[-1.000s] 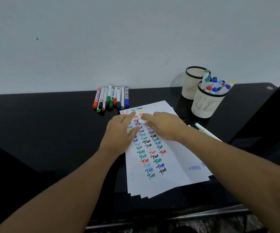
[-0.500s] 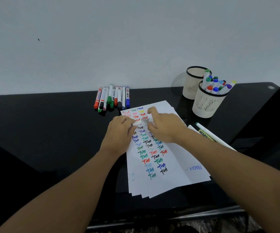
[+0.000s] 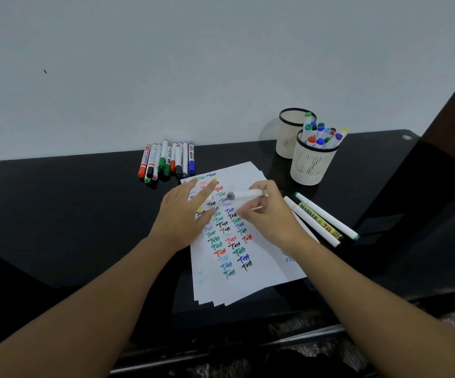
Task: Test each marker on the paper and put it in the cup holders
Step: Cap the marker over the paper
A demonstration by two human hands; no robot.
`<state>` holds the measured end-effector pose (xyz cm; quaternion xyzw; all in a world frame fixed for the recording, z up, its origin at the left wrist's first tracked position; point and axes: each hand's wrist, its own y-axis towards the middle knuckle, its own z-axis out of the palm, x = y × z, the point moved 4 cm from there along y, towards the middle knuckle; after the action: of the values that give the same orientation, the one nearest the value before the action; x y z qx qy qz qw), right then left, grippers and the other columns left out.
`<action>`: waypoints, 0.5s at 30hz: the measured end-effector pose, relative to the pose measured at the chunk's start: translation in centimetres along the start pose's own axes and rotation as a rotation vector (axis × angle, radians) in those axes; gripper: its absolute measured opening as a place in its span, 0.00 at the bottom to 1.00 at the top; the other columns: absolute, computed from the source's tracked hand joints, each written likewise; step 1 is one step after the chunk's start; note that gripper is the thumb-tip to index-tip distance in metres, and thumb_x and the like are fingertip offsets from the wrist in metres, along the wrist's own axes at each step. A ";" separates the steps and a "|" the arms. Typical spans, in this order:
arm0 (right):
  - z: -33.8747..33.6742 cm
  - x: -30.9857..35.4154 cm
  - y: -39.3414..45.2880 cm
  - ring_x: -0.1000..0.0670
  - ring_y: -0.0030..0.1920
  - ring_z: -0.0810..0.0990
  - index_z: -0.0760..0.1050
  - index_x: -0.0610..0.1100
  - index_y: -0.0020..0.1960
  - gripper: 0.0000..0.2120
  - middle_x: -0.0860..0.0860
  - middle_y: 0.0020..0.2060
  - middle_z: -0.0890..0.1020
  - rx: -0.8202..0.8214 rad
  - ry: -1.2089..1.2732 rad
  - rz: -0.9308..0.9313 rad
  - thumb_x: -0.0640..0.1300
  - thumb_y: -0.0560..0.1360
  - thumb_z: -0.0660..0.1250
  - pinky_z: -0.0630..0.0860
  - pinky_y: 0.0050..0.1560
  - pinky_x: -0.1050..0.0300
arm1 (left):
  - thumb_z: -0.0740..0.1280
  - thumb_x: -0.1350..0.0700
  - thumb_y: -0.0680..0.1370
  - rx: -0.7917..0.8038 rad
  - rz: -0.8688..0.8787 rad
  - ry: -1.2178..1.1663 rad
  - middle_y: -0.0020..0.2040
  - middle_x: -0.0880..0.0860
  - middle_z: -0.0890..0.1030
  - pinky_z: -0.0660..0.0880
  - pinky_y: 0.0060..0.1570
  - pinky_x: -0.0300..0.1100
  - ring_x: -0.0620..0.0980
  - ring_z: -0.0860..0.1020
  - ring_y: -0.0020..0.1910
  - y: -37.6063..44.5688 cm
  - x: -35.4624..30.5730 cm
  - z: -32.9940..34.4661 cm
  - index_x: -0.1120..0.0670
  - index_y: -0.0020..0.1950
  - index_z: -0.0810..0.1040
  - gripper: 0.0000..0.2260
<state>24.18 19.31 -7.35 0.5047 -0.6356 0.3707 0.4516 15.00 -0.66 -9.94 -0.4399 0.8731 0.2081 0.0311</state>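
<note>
**Marker in hand, over the test sheet**

My right hand (image 3: 267, 214) pinches a white marker (image 3: 248, 192) between thumb and fingers, its barrel lying nearly level above the paper (image 3: 259, 271), grey end pointing toward my left. I cannot tell whether that blurred grey end is a cap or a bare tip. My left hand (image 3: 185, 214) lies flat on the sheet with fingers spread, pinning the stack to the counter (image 3: 57, 214).

The marker should be light and stiff, with a smooth plastic barrel that can roll in a loose grip, so I would hold it mid-barrel, closer to the working end for control while writing. The paper is thin and will slide on the glossy black counter unless I keep it pressed.

The nearer cup holder (image 3: 313, 165) is already crowded with tested markers; the far cup holder (image 3: 289, 135) looks much emptier. A row of markers (image 3: 166, 160) waits near the wall, and three more markers (image 3: 322, 216) lie just beside the paper on my right.
</note>
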 end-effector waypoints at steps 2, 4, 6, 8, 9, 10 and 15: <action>-0.3 -0.1 -1.2 0.58 0.43 0.84 0.72 0.50 0.56 0.07 0.53 0.45 0.83 -0.080 0.088 -0.033 0.44 0.82 0.69 0.76 0.42 0.67 | 0.53 0.33 0.80 0.040 -0.042 -0.021 0.80 0.55 0.61 0.58 0.76 0.56 0.56 0.59 0.78 -0.2 -0.5 -0.7 0.36 0.80 0.57 0.28; -0.8 -0.3 -2.6 0.57 0.37 0.80 0.76 0.51 0.55 0.08 0.55 0.37 0.80 -0.147 0.135 -0.066 0.54 0.84 0.63 0.73 0.39 0.67 | 0.55 0.32 0.80 0.130 -0.129 -0.071 0.82 0.52 0.54 0.54 0.77 0.57 0.54 0.52 0.80 -0.9 -0.8 -0.9 0.33 0.79 0.54 0.28; -0.9 -0.7 -3.9 0.58 0.36 0.77 0.81 0.53 0.55 0.15 0.56 0.34 0.78 -0.165 0.122 -0.070 0.61 0.83 0.61 0.73 0.39 0.66 | 0.53 0.29 0.77 0.238 -0.171 -0.078 0.83 0.51 0.49 0.51 0.78 0.57 0.54 0.48 0.81 -2.1 -1.2 -0.8 0.31 0.79 0.53 0.30; -1.0 -1.3 -5.0 0.58 0.39 0.80 0.82 0.54 0.53 0.13 0.56 0.36 0.82 -0.177 0.071 -0.077 0.59 0.83 0.63 0.77 0.44 0.60 | 0.50 0.26 0.75 0.318 -0.177 -0.061 0.83 0.51 0.47 0.47 0.79 0.56 0.55 0.45 0.81 -3.2 -1.5 -0.3 0.30 0.79 0.53 0.32; -1.0 -1.6 -5.4 0.57 0.41 0.82 0.82 0.54 0.53 0.09 0.56 0.38 0.84 -0.179 0.053 -0.081 0.56 0.83 0.64 0.79 0.49 0.55 | 0.49 0.26 0.75 0.338 -0.175 -0.040 0.83 0.52 0.47 0.45 0.79 0.55 0.55 0.45 0.81 -3.6 -1.6 0.0 0.31 0.79 0.53 0.32; -1.0 -1.9 -5.8 0.55 0.44 0.83 0.81 0.54 0.52 0.06 0.56 0.41 0.85 -0.174 0.048 -0.086 0.53 0.83 0.66 0.81 0.52 0.51 | 0.49 0.26 0.76 0.342 -0.172 -0.018 0.83 0.52 0.48 0.43 0.79 0.55 0.55 0.45 0.81 -3.8 -1.6 0.2 0.31 0.79 0.54 0.31; -1.4 -2.9 -7.4 0.58 0.45 0.81 0.82 0.52 0.51 0.02 0.58 0.45 0.85 -0.144 0.041 -0.099 0.49 0.79 0.73 0.79 0.49 0.56 | 0.50 0.27 0.78 0.300 -0.167 0.003 0.83 0.47 0.52 0.43 0.78 0.54 0.53 0.47 0.81 -4.0 -1.4 0.6 0.32 0.78 0.58 0.29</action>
<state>31.97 19.93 -9.52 0.4942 -0.6252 0.3115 0.5175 18.86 -1.49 -11.45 -0.5017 0.8548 0.0712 0.1122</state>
